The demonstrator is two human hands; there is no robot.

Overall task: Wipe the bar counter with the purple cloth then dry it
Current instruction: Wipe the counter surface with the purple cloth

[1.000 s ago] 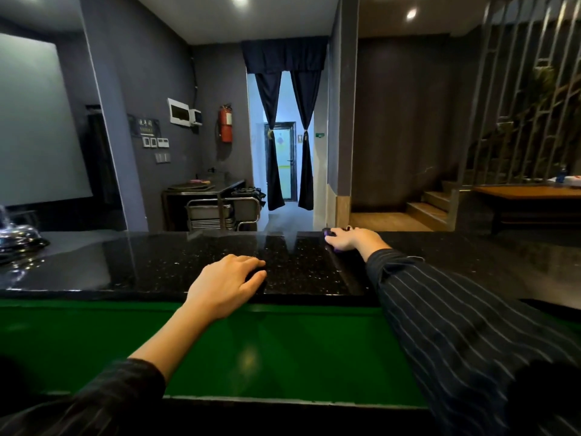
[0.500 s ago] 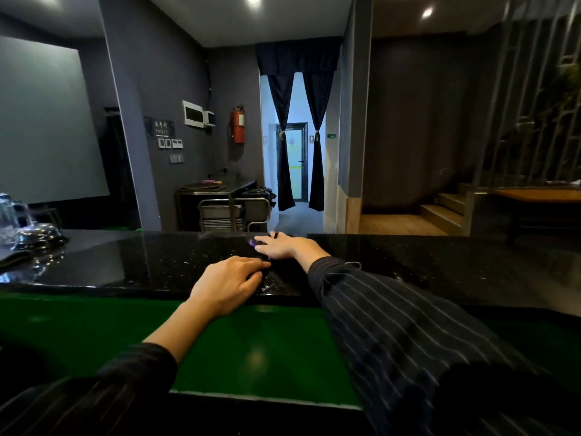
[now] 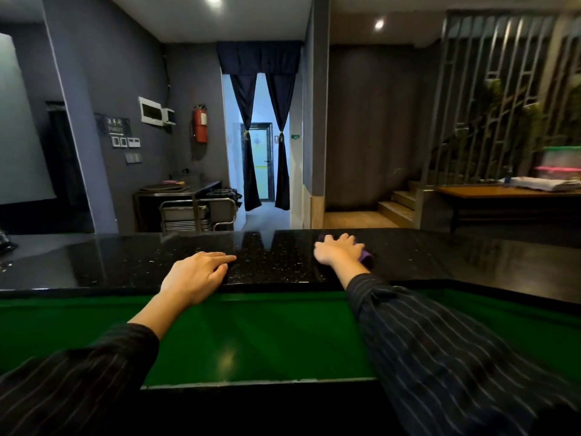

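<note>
Watching from the side of the room, the wipe stage looks to be underway, with drying not yet started as far as I can judge. The person's right hand (image 3: 338, 251) lies flat, fingers spread, pressed down on the purple cloth (image 3: 364, 255), which is bunched under the palm so only a corner pokes out at about 3 o'clock from the hand. It isn't pinching the cloth, just pinning it to the black speckled bar counter (image 3: 276, 262) near the far edge. The left hand (image 3: 195, 276) rests at roughly 9 o'clock from the right one, well apart, fingers loosely extended and slightly curled on the stone by the near edge, holding nothing, just bracing.

To do this step well, I'd say keep the palm weight even so the cloth doesn't roll up into a lump. A flatter cloth covers more stone per pass. Overlapping strokes should run from the far edge back toward the near one, so no strip gets missed. The counter stretches off toward 9 o'clock, where a shiny patch reflects the room, and also out toward 3 o'clock, so both ends probably need attention. The green shelf (image 3: 251, 335) below the near lip is worth avoiding, pushing grime over the edge would just dirty that. I can't tell how damp the cloth is.
</note>
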